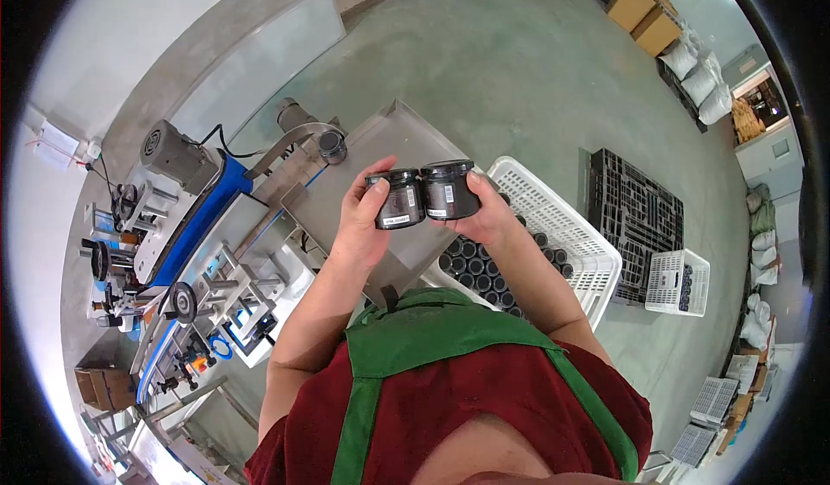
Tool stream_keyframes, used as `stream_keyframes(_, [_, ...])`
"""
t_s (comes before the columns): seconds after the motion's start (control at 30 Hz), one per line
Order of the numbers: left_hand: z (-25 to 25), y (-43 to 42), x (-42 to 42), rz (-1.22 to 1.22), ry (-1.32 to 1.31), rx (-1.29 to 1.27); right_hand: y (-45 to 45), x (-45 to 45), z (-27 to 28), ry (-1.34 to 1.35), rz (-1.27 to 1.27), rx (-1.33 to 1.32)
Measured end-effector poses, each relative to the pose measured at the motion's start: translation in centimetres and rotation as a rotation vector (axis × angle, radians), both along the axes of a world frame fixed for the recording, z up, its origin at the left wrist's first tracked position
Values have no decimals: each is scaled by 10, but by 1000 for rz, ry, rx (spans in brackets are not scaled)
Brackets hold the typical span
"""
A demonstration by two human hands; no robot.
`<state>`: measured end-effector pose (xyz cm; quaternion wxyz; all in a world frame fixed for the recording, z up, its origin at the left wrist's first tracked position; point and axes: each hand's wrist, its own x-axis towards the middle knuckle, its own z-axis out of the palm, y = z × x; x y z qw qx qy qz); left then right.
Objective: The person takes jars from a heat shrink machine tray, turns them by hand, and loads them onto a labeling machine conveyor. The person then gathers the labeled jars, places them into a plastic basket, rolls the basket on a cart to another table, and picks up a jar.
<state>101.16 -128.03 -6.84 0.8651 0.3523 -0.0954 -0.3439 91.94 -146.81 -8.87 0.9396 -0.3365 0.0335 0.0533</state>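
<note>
My left hand (pixel 361 226) is wrapped round a dark, lidded jar (pixel 399 201) with a small white label low on its side. In my right hand (pixel 491 215) is a second dark jar (pixel 449 193), its label showing a barcode. Both jars are held upright side by side, almost touching, above a metal tray table (pixel 415 130). Another dark jar (pixel 332 146) stands at the end of the machine's conveyor, left of the tray. Below my right forearm, a white plastic crate (pixel 596 264) holds many similar jars, partly hidden by my arm.
A labelling-type machine with a blue conveyor side (pixel 207 213) and a grey motor (pixel 177 152) stands on the left. Black pallets (pixel 635 217) lie on the floor to the right, beside a smaller white crate (pixel 666 282). Cardboard boxes (pixel 640 14) and white sacks line the far wall.
</note>
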Motion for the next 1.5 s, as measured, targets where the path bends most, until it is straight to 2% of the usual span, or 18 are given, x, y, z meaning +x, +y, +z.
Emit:
stream_keyframes(0.2, [0, -7, -4, -21, -25, 33, -5, -5, -4, -28, -17, 10])
stream_keyframes(0.3, [-19, -20, -8, -171, 225, -54, -26, -17, -12, 63, -215, -51])
stream_keyframes(0.4, [-22, -30, -24, -220, 656, -221, -77, -43, -22, 128, -585, -277])
stream_keyframes(0.47, [-42, -31, -29, -208, 783, -159, -118, -73, -50, 392, -722, -470])
stream_keyframes(0.5, [-50, -31, -32, -201, 823, -109, -129, -86, -58, 481, -706, -431])
stream_keyframes(0.6, [-66, -26, -47, -210, 918, 15, -164, -125, -157, 898, -734, -756])
stream_keyframes(0.67, [-79, -19, -51, -279, 950, 27, -174, -145, -226, 1087, -652, -792])
stream_keyframes(0.73, [-95, -11, -54, -386, 826, 42, -180, -151, -308, 1252, -652, -793])
stream_keyframes(0.77, [-101, -6, -57, -434, 765, 52, -180, -149, -330, 1262, -612, -764])
stream_keyframes(0.87, [-110, 3, -63, -383, 712, 136, -170, -122, -396, 1361, -740, -1147])
stream_keyframes(0.9, [-107, 2, -65, -331, 728, 213, -172, -110, -400, 1459, -639, -1011])
stream_keyframes(1.0, [-107, 5, -69, -312, 603, 365, -162, -76, -387, 1521, -632, -1039])
stream_keyframes(1.13, [-111, 3, -72, -271, 600, 462, -158, -61, -422, 1490, -686, -1085])
stream_keyframes(1.17, [-111, 1, -72, -274, 592, 481, -159, -59, -429, 1502, -698, -1011])
stream_keyframes(1.3, [-113, -8, -68, -331, 558, 488, -164, -67, -444, 1232, -808, -907])
stream_keyframes(1.4, [-111, -19, -66, -412, 535, 440, -156, -87, -444, 1218, -854, -750])
stream_keyframes(1.43, [-114, -22, -65, -459, 488, 431, -152, -93, -440, 1230, -808, -786])
stream_keyframes(1.5, [-110, -34, -59, -539, 470, 480, -128, -114, -419, 998, -668, -574])
